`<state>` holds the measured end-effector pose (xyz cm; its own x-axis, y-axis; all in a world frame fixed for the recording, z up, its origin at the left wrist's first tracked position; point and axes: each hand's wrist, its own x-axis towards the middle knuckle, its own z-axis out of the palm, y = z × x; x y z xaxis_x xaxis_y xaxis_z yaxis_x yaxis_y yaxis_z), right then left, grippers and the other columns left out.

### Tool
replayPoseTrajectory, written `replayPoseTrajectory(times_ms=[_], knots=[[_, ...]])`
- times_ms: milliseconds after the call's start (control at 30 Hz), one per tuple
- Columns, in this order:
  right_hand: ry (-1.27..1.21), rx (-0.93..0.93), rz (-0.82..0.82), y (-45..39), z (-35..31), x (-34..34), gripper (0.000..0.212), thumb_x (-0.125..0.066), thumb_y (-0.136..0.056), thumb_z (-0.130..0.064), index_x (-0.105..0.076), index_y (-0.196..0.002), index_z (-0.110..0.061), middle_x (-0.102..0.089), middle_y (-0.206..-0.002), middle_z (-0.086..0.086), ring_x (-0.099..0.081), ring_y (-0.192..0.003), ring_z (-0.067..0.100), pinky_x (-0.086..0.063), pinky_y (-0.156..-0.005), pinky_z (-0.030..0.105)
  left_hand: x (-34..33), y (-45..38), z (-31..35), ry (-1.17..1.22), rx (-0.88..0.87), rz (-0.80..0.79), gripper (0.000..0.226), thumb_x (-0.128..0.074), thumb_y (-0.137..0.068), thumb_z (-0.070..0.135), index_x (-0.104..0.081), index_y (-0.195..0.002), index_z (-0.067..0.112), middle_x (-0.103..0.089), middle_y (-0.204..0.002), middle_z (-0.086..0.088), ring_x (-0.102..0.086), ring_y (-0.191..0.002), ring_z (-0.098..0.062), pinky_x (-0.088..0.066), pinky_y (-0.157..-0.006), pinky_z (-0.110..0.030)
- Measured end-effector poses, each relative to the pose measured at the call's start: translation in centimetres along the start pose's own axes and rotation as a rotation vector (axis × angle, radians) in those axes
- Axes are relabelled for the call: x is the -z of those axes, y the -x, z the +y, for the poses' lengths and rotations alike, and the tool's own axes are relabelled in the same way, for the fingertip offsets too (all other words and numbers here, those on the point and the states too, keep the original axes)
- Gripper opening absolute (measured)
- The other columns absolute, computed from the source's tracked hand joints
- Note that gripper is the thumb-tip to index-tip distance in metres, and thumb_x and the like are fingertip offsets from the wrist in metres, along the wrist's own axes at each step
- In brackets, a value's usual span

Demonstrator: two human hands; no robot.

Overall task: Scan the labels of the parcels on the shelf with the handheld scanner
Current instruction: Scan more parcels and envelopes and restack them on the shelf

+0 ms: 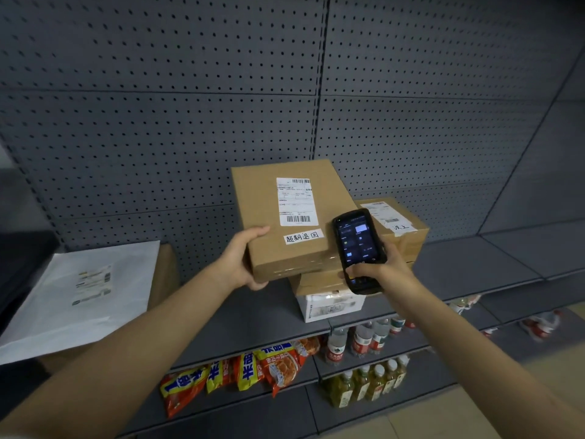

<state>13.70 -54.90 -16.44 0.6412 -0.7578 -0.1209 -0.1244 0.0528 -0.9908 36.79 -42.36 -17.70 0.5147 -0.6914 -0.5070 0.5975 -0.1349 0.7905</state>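
A grey perforated back panel (158,122) is seen filling the far wall, with a flat grey metal shelf (474,267) running beneath it. At the left, a large white plastic mailer (79,299) is laid on a brown box. Near the centre, a flat brown cardboard parcel (285,213) is held tilted up above the shelf, its near left corner gripped by the left hand (243,261), thumb on top and fingers curled underneath. A white printed shipping label (296,201) and a small handwritten strip are stuck to its top. Behind it, at the right, a taped cardboard box (402,229) is stacked; below it, a white carton (329,307) rests on the shelf. The black handheld scanner (359,248), screen lit, is clasped in the right hand (386,267), just right of the parcel. On the lower shelves, glossy snack packets (247,372) and plastic bottles (364,340) are stocked.
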Motion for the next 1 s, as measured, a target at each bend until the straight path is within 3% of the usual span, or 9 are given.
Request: replayPoseTrajectory(times_ms=[400, 567, 633, 767, 900, 1000], knots=[[-0.010, -0.094, -0.035, -11.6, 2.2, 8.8, 0.115, -0.088, -0.037, -0.017, -0.038, -0.141, -0.026, -0.063, -0.126, 0.009, -0.064, -0.109, 0.037, -0.052, -0.094, 0.056, -8.1, -8.9, 1.5, -0.083, 0.200, 0.101, 0.050, -0.081, -0.057, 0.034, -0.059, -0.099, 0.020, -0.055, -0.112, -0.010, -0.050, -0.104, -0.031, -0.035, -0.094, -0.048], [-0.018, -0.145, -0.050, -14.2, 3.8, 10.0, 0.111, -0.089, -0.037, -0.017, -0.040, -0.137, -0.025, -0.063, -0.125, 0.010, -0.065, -0.108, 0.040, -0.050, -0.095, 0.058, -9.3, -11.4, 0.9, -0.120, 0.193, 0.139, 0.042, -0.079, -0.062, 0.036, -0.059, -0.094, 0.018, -0.057, -0.107, -0.009, -0.051, -0.101, -0.029, -0.034, -0.094, -0.044], [0.001, -0.154, -0.054, -14.8, 4.4, 10.0, 0.109, -0.088, -0.037, -0.020, -0.042, -0.135, -0.023, -0.064, -0.123, 0.011, -0.065, -0.108, 0.040, -0.050, -0.096, 0.058, -9.4, -12.1, 0.5, -0.139, 0.186, 0.158, 0.043, -0.079, -0.064, 0.038, -0.061, -0.096, 0.017, -0.062, -0.105, -0.009, -0.056, -0.099, -0.029, -0.040, -0.097, -0.042], [0.025, -0.172, -0.060, -15.7, 5.6, 10.1, 0.109, -0.089, -0.037, -0.021, -0.043, -0.136, -0.024, -0.066, -0.123, 0.010, -0.066, -0.107, 0.037, -0.050, -0.097, 0.055, -9.3, -13.1, -0.5, -0.102, 0.156, 0.139, 0.031, -0.076, -0.075, 0.035, -0.065, -0.096, 0.016, -0.068, -0.094, -0.009, -0.065, -0.083, -0.027, -0.054, -0.070, -0.036], [0.024, -0.178, -0.048, -16.3, 6.4, 10.1, 0.109, -0.089, -0.037, -0.021, -0.044, -0.136, -0.024, -0.067, -0.121, 0.008, -0.066, -0.106, 0.038, -0.051, -0.095, 0.056, -8.7, -14.4, -1.5, -0.049, 0.159, 0.063, 0.029, -0.073, -0.080, 0.033, -0.067, -0.104, 0.018, -0.070, -0.103, -0.009, -0.066, -0.097, -0.031, -0.053, -0.090, -0.045], [0.015, -0.176, -0.041, -16.5, 6.4, 9.9, 0.110, -0.089, -0.037, -0.022, -0.043, -0.136, -0.024, -0.067, -0.122, 0.008, -0.066, -0.107, 0.038, -0.050, -0.096, 0.056, -8.6, -15.2, -2.0, -0.031, 0.161, 0.041, 0.030, -0.070, -0.082, 0.032, -0.067, -0.109, 0.020, -0.070, -0.106, -0.009, -0.064, -0.106, -0.033, -0.049, -0.097, -0.050]])
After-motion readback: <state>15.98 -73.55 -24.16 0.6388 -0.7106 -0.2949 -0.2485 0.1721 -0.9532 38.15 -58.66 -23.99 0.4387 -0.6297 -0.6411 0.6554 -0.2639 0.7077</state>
